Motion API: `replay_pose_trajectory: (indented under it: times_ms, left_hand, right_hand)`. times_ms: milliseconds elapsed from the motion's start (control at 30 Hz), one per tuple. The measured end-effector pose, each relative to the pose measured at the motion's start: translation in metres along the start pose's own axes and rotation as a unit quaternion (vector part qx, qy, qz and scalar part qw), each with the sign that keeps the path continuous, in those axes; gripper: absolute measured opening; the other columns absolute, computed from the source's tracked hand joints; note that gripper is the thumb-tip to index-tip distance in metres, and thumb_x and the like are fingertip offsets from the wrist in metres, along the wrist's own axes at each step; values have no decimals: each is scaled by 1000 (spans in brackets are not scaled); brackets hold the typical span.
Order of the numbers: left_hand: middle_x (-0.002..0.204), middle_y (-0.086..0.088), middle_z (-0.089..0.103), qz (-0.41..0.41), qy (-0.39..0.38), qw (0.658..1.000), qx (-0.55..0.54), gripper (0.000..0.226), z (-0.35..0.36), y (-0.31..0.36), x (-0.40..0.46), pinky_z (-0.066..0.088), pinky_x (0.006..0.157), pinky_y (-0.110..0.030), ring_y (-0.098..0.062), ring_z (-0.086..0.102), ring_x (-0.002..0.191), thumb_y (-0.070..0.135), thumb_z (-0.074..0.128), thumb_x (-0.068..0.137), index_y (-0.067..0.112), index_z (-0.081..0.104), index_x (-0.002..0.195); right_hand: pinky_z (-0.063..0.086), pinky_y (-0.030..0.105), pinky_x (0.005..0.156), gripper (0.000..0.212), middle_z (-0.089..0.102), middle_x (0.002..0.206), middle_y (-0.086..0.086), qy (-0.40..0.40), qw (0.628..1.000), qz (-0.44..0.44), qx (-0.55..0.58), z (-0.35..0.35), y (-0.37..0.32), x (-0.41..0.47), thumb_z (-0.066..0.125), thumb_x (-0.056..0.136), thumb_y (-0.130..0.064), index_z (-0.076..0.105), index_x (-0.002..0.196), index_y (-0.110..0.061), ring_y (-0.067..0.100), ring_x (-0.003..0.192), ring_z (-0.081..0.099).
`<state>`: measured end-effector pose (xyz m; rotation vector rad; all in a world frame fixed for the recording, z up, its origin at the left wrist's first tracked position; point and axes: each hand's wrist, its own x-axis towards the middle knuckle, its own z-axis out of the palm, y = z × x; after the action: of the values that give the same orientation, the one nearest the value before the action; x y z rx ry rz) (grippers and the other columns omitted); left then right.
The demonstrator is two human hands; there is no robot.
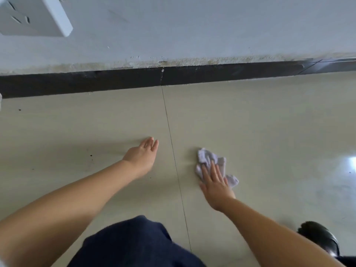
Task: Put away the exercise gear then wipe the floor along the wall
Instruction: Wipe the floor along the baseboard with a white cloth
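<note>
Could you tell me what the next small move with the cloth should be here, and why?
Probably slide the cloth forward toward the dark baseboard. The right hand presses it flat on the floor, well short of the wall, and the strip of tile between looks unwiped. The left hand is open and holds nothing.

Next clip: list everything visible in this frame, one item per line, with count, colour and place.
cloth: one, pale lilac-white, crumpled on the floor right of the tile joint
floor: beige glossy tiles, one joint running toward the wall
dark specks: a few, black, on the left tile
skirting: one strip, black, at the wall's foot
wall: pale grey-white, chipped along its lower edge
socket plate: one, white, upper left on the wall
shoe: one, black, lower right
navy clothing: bottom centre
left hand: open, empty, over the floor
right hand: flat, pressing the cloth
</note>
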<state>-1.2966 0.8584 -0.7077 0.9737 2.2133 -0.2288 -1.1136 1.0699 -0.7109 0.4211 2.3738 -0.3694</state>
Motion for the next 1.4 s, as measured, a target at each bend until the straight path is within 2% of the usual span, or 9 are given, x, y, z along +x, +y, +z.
replay_pose_trajectory:
  times_ms: [200,333,467,567,633,733,1000,1233,1400]
  left_hand:
    - [158,-13,-11,2,-53,996,70,68,-13,-4,2,29,112,-35,-21,9,147,-3,26,91,7,-4,151]
    - [158,-9,-15,-48,-121,989,69,73,-25,11,3,38,101,-31,-24,27,142,-8,26,89,13,-6,151]
    - [160,-3,10,-165,-106,976,-92,76,-43,26,9,41,91,-27,-22,40,134,-1,31,90,28,-3,152]
    - [156,-6,23,-262,49,950,-161,70,-31,71,17,34,106,-41,-25,32,139,10,39,91,24,7,152]
    - [158,-8,16,-256,127,941,-179,65,-14,117,22,20,114,-48,-23,17,145,15,42,93,20,14,151]
    - [154,-13,28,-257,214,925,-179,64,11,181,29,28,106,-59,-28,29,142,18,55,88,15,31,147]
    - [142,-24,44,-351,171,889,-237,62,51,245,58,38,88,-68,-43,47,126,31,30,82,5,52,133]
    - [144,-24,41,-414,192,858,-236,52,22,261,69,30,96,-70,-39,42,131,14,53,82,7,50,134]
    - [154,-14,26,-331,168,897,-241,54,3,291,97,23,106,-63,-29,25,143,31,40,89,25,38,143]
  right_hand:
    - [5,48,118,65,-16,158,17,-2,982,186,31,-59,75,57,16,100,-48,-9,152,-18,29,146,-13]
    - [32,52,109,71,18,155,19,58,995,-49,-60,14,1,16,23,86,-52,31,148,-18,29,145,11]
    - [46,41,101,59,44,146,0,-20,952,-278,-129,51,-20,-14,27,81,-53,54,131,-38,14,133,42]
    - [45,36,99,57,38,151,-1,-27,937,-302,-174,2,22,26,21,88,-47,48,137,-38,14,134,41]
    - [30,41,110,55,10,160,5,39,940,-289,-178,-45,57,71,19,97,-44,23,150,-32,17,145,19]
    - [1,50,117,57,-26,156,0,27,967,-177,-183,-121,94,134,12,101,-47,-12,151,-31,16,146,-16]
    - [2,49,118,62,-5,160,10,106,927,-329,-149,-114,107,169,23,99,-46,9,153,-19,25,148,-4]
    - [-1,41,117,52,5,161,-2,79,871,-447,-187,-97,117,155,20,102,-43,13,152,-31,16,148,3]
    - [-5,45,119,53,-1,161,0,195,957,-192,-95,-171,228,206,19,102,-42,4,152,-31,16,148,-5]
